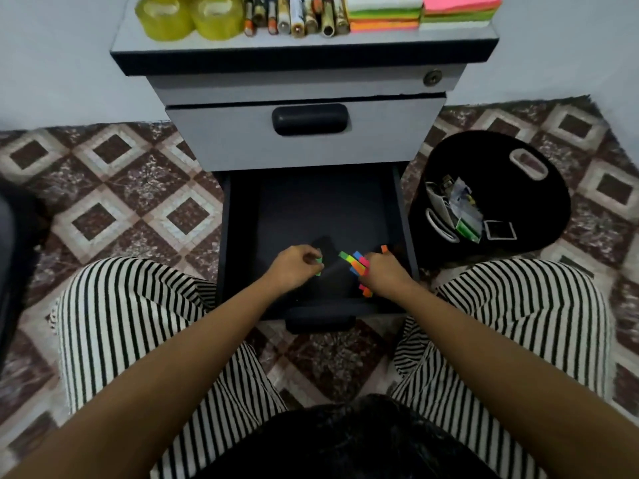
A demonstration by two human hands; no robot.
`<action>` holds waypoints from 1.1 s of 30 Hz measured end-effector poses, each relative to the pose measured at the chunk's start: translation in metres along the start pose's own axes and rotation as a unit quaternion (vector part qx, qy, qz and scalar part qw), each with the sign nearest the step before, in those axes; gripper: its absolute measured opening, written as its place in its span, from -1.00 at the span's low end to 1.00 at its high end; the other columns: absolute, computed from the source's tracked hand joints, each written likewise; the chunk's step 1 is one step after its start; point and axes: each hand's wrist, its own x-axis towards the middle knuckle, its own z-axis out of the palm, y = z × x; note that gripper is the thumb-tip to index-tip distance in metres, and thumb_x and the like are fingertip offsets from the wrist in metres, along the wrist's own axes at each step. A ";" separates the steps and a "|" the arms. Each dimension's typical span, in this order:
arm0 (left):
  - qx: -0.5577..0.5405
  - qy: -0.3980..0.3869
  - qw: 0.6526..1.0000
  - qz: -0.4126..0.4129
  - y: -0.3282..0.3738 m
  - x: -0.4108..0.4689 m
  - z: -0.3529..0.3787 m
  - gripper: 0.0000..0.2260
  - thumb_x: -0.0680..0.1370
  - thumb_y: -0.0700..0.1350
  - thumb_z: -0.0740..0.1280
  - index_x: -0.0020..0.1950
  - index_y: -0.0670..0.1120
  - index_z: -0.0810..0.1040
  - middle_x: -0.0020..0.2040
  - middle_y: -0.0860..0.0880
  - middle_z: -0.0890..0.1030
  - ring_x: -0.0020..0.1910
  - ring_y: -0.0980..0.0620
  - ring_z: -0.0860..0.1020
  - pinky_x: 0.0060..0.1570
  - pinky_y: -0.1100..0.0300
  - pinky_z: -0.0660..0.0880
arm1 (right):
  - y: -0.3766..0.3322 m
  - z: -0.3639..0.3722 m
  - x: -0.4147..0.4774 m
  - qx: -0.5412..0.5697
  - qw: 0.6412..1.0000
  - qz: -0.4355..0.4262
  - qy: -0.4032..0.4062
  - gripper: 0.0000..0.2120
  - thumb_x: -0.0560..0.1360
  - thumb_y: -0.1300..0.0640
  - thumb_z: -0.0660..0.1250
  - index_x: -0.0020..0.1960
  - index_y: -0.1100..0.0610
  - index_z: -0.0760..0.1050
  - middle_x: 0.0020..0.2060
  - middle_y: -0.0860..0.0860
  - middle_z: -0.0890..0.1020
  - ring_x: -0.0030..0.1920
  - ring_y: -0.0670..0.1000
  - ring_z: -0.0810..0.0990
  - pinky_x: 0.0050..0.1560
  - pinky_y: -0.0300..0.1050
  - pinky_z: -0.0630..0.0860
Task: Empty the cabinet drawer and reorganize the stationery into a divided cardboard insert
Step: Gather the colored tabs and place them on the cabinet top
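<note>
Head view: left hand (pixel 292 267) pinches one green flag (pixel 319 265); right hand (pixel 385 276) clutches a colourful flag bundle (pixel 356 261) inside the open drawer (pixel 311 209).

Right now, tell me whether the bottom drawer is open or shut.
Open. The bottom drawer is pulled out past the shut drawer above, its dark floor exposed.

The dark bottom drawer (pixel 311 209) stands pulled open, nearly bare, with bright sticky flags (pixel 356 262) bunched near its front right.
</note>
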 end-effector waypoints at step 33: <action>0.171 -0.011 0.983 0.061 -0.024 0.040 0.027 -0.61 0.52 -0.16 0.32 0.33 -0.16 0.36 0.21 -0.18 0.41 0.17 -0.16 0.44 0.13 0.05 0.44 | 0.003 -0.001 0.026 -0.199 0.979 0.024 -0.022 -0.71 0.55 0.19 0.27 0.23 0.26 0.38 0.16 0.18 0.52 0.13 0.15 0.55 -0.10 -0.10 0.44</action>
